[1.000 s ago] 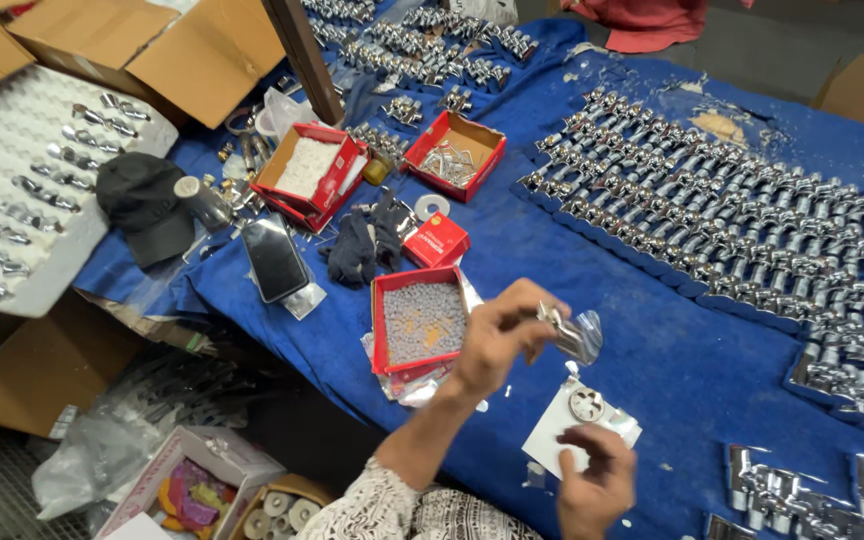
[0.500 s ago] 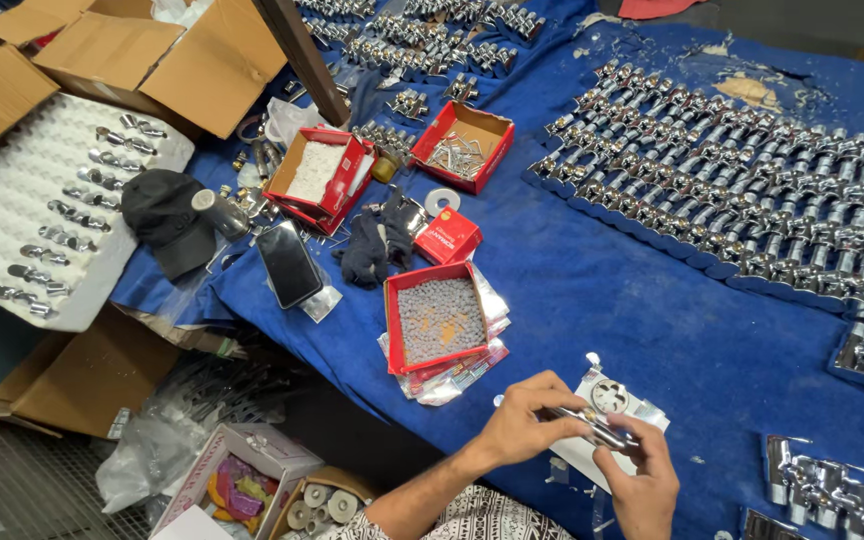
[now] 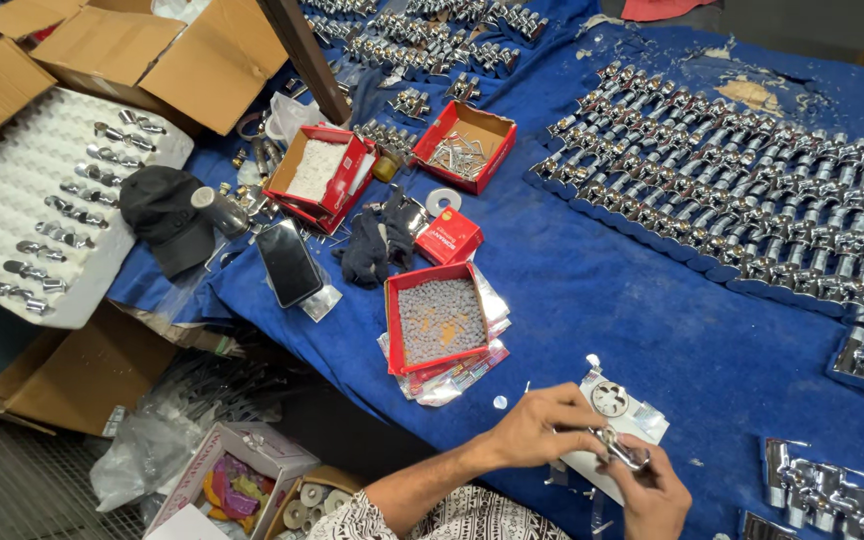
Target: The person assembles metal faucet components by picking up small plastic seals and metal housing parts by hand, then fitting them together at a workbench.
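Both hands now low at table edge. Left hand (image 3: 537, 430) and right hand (image 3: 652, 490) fingers pinch one small chrome fitting (image 3: 620, 448), brought down from beside the red tray of grey washers (image 3: 439, 318); assembly under way.

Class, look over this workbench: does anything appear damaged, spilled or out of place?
Yes. The blue cloth is worn through at the far right, a tan patch showing. A phone and black cap lie among the parts.
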